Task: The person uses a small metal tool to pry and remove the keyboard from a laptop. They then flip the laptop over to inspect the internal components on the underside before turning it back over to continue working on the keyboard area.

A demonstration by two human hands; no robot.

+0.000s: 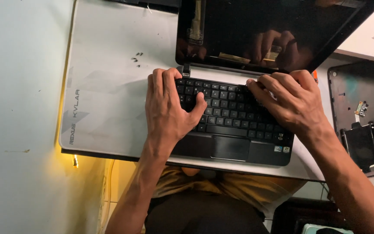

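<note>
**Both hands on the keyboard of a small black laptop**

On the pale grey desk mat (pixel 109 86) sits a small black laptop (pixel 234 151), opened wide, its dark glossy screen (pixel 247 26) leaning back and showing a dim reflection of the hands. The laptop lies near the front edge of the mat, just above the person's lap.

The left hand (pixel 167 108) lies on the left part of the keyboard (pixel 232 112). Its fingers are curled over the upper left corner of the key field, near the hinge, and the thumb presses flat on the keys further in. The right hand (pixel 288 102) is on the upper right part of the keyboard, fingers bent with the tips pushed against the top edge of the keys (whether they grip the keyboard's edge or only press on it, I cannot tell). Neither hand holds a separate tool that I can see.

The touchpad (pixel 230 147) below the keys is uncovered. A few tiny dark screws (pixel 136 58) lie on the mat, left of the screen. At the right, apart from the laptop, rests a dark laptop bottom cover (pixel 360 104), with a black drive bracket (pixel 362 145) on it.
</note>
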